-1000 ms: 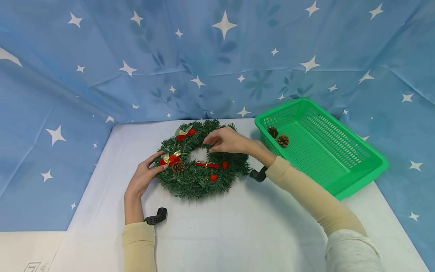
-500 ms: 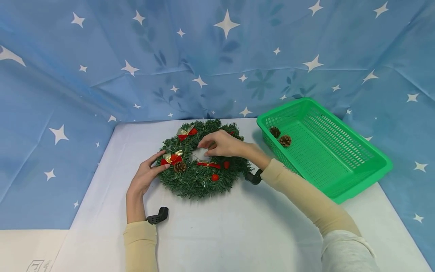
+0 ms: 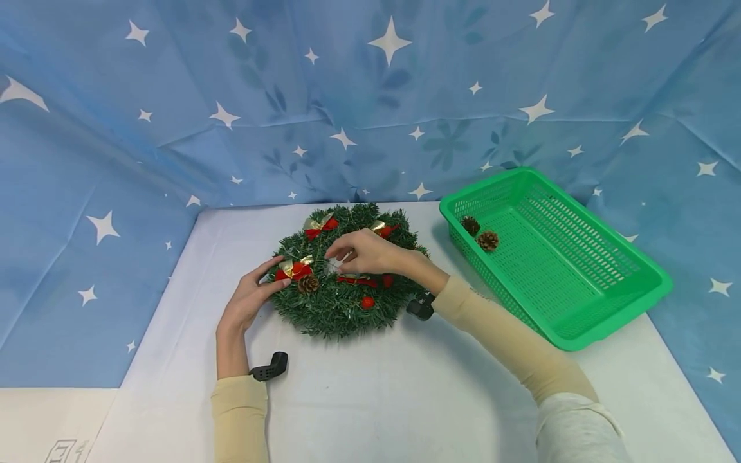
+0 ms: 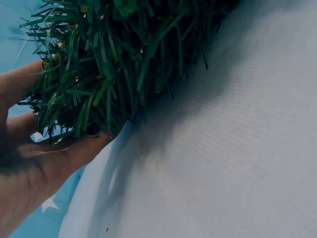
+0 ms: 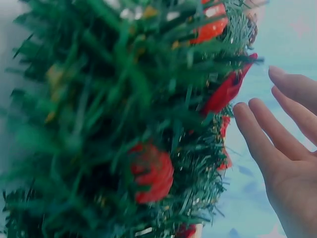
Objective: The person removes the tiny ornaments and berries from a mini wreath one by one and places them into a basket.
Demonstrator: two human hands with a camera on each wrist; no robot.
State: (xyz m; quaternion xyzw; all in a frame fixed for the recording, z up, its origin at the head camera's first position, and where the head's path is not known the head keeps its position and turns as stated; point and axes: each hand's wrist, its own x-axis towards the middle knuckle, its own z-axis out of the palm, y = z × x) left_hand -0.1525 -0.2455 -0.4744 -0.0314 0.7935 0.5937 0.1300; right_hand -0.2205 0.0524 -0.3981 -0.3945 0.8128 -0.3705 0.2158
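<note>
A green artificial Christmas wreath [image 3: 330,318] lies on the white-covered table. Red-and-gold bows [image 3: 294,271], a pinecone [image 3: 308,283] and red berry-like balls [image 3: 368,301] decorate it. The left hand [image 3: 246,299] holds the wreath's left edge; in the left wrist view its fingers and thumb wrap around the green tips [image 4: 109,74]. Over the wreath's centre hole hovers the right hand [image 3: 370,252], its fingers loosely bent and nothing between them. The right wrist view has these fingers apart from a red bow [image 5: 230,89], beside a red ball [image 5: 152,173].
To the right stands a green plastic basket [image 3: 660,286] with two pinecones [image 3: 488,240] in its near-left corner. A blue star-patterned cloth [image 3: 370,167] hangs behind and along both sides. Each wrist carries a black camera [image 3: 272,368].
The right hand has moved left across the wreath toward its centre, uncovering the bow at the upper right. The left hand stays at the left edge. The head view has shifted slightly.
</note>
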